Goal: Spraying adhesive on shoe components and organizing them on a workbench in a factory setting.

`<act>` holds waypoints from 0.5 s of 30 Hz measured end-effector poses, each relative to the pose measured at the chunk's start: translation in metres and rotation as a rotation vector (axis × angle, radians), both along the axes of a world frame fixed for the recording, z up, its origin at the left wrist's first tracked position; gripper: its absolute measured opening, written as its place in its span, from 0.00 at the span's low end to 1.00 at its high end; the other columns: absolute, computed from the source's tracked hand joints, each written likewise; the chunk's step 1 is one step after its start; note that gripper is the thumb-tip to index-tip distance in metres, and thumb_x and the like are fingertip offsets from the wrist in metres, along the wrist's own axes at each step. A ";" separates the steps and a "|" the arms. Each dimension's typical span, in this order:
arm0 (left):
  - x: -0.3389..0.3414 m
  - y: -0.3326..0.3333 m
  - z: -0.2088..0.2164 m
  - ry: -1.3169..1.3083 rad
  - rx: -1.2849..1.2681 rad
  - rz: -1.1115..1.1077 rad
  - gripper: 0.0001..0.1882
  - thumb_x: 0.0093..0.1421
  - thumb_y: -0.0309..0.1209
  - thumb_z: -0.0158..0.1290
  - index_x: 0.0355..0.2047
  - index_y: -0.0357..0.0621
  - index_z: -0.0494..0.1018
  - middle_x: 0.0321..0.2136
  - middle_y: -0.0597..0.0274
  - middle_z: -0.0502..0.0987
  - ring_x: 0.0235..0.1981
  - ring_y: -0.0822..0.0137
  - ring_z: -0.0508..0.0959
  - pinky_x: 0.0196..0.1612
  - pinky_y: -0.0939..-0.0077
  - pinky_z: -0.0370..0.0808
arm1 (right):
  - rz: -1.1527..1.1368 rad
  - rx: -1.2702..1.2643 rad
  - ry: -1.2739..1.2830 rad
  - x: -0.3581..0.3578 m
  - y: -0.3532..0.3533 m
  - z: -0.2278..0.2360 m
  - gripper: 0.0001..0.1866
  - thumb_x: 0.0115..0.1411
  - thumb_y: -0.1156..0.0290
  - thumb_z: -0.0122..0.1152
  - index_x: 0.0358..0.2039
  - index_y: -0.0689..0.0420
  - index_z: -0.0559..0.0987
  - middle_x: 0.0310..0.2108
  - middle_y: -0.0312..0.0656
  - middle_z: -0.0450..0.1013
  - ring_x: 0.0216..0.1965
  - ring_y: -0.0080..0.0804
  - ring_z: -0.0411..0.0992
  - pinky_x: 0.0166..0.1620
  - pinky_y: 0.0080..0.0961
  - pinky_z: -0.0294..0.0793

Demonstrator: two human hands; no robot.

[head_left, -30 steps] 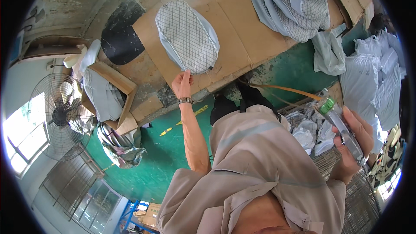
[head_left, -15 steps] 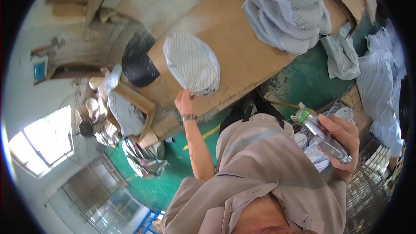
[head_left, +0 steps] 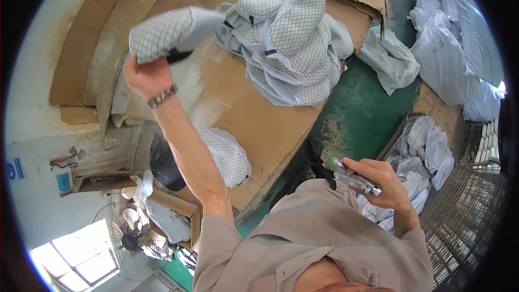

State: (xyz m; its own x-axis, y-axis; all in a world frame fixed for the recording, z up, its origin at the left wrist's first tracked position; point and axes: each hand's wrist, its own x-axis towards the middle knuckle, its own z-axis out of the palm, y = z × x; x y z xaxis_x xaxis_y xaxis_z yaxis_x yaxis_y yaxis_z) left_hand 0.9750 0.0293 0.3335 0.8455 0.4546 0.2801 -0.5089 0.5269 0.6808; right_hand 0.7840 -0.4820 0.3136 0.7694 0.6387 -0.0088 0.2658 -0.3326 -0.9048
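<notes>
Hands at work over a cardboard-covered bench: the person's left hand (head_left: 145, 77), raised high with a beaded bracelet (head_left: 162, 96) at the wrist, has its fingers closed on the edge of a pale grey cap (head_left: 172, 33) with a dark grid pattern, holding it up in the air above the cardboard sheet (head_left: 259, 124) that serves as the work surface. The right hand (head_left: 385, 182) is down by the person's chest, fingers wrapped around a slim clear bottle with a green cap (head_left: 352, 176), which lies roughly level and points toward the bench. A second checked cap (head_left: 226, 155) lies flat on the cardboard, just beside the raised forearm. Farther along the bench sits a loose heap of the same grid-patterned caps (head_left: 292, 38), piled over one another, well apart from the lifted one. To the right of the person, a wire basket (head_left: 465, 205) holds more pale fabric pieces, and clear plastic bags of finished goods (head_left: 459, 38) are stacked beyond it on the green floor (head_left: 362, 113). A standing fan (head_left: 127, 232) is visible low on the person's left, near a bright window (head_left: 81, 259). The person wears a beige collared shirt (head_left: 324, 243).
</notes>
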 end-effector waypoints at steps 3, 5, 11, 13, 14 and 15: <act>0.055 -0.047 0.006 -0.069 -0.047 -0.090 0.25 0.58 0.35 0.49 0.53 0.33 0.72 0.51 0.49 0.78 0.54 0.53 0.76 0.55 0.53 0.73 | -0.020 -0.047 0.033 -0.001 -0.010 -0.004 0.40 0.44 0.84 0.65 0.62 0.56 0.73 0.41 0.50 0.78 0.40 0.51 0.78 0.43 0.35 0.78; 0.083 -0.072 -0.016 -0.018 -0.146 -0.125 0.23 0.58 0.34 0.49 0.53 0.34 0.72 0.50 0.50 0.78 0.51 0.54 0.78 0.52 0.54 0.75 | -0.030 -0.061 0.038 -0.002 -0.012 -0.006 0.40 0.44 0.84 0.65 0.62 0.56 0.73 0.41 0.50 0.78 0.40 0.51 0.78 0.43 0.35 0.77; 0.063 -0.082 -0.180 0.645 0.264 0.001 0.17 0.65 0.40 0.55 0.44 0.38 0.78 0.43 0.56 0.80 0.42 0.61 0.80 0.43 0.64 0.77 | 0.070 -0.053 0.075 0.014 -0.005 -0.013 0.42 0.41 0.84 0.64 0.62 0.57 0.73 0.39 0.51 0.78 0.39 0.52 0.77 0.43 0.36 0.77; 0.009 -0.111 -0.217 0.792 0.602 0.114 0.17 0.66 0.42 0.55 0.42 0.39 0.79 0.45 0.55 0.81 0.44 0.60 0.81 0.45 0.67 0.77 | 0.119 -0.031 0.101 0.022 -0.004 -0.023 0.42 0.39 0.85 0.63 0.62 0.57 0.73 0.38 0.51 0.77 0.38 0.52 0.77 0.42 0.36 0.76; -0.027 -0.120 -0.229 0.868 0.846 0.163 0.17 0.65 0.41 0.56 0.43 0.40 0.79 0.47 0.54 0.81 0.45 0.58 0.81 0.48 0.67 0.77 | 0.103 -0.023 0.074 0.024 -0.004 -0.026 0.43 0.38 0.85 0.62 0.62 0.58 0.73 0.37 0.51 0.77 0.37 0.52 0.77 0.41 0.35 0.76; -0.062 -0.129 -0.242 0.854 0.913 0.208 0.17 0.64 0.41 0.57 0.47 0.41 0.78 0.50 0.52 0.79 0.49 0.56 0.80 0.52 0.67 0.75 | 0.080 -0.025 0.041 0.022 -0.002 -0.022 0.43 0.37 0.85 0.60 0.61 0.59 0.74 0.37 0.52 0.76 0.36 0.52 0.76 0.40 0.34 0.75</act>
State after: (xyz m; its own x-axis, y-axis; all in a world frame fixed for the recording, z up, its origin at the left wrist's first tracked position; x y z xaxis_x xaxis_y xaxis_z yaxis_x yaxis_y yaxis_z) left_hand 0.9134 -0.1001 0.0911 0.8471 0.5302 -0.0363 0.2533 -0.3427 0.9047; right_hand 0.8061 -0.4838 0.2919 0.7144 0.6975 -0.0564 0.2550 -0.3345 -0.9072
